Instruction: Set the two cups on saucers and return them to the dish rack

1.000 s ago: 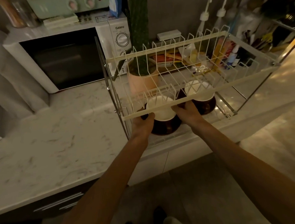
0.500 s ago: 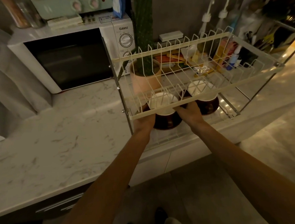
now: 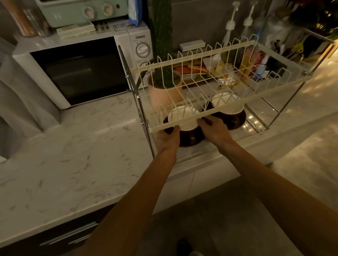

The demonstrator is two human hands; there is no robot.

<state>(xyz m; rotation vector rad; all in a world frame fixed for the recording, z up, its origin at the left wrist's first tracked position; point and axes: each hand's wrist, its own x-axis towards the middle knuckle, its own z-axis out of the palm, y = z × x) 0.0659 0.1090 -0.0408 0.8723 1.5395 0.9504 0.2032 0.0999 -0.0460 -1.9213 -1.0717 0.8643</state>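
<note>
Two white cups stand on dark brown saucers on the lower tier of the cream wire dish rack (image 3: 229,113). The left cup (image 3: 180,116) rests on its saucer (image 3: 191,138), and both hands grip that saucer's edges. My left hand (image 3: 167,137) holds its left rim. My right hand (image 3: 212,128) holds its right rim, fingers curled under the rack's front rail. The right cup (image 3: 228,104) sits on its own saucer (image 3: 235,120) deeper in, untouched. The upper tier's wires partly hide both cups.
A pink pot with a tall cactus (image 3: 164,89) stands behind the rack's left end. A white microwave (image 3: 84,67) is to the left, with a green toaster oven (image 3: 83,9) on top. Pump bottles (image 3: 230,28) and packets crowd the back. The marble counter (image 3: 59,161) stretches left.
Both hands have pushed the left cup and saucer slightly further under the upper tier. The view has shifted a little; the right cup has stayed put.
</note>
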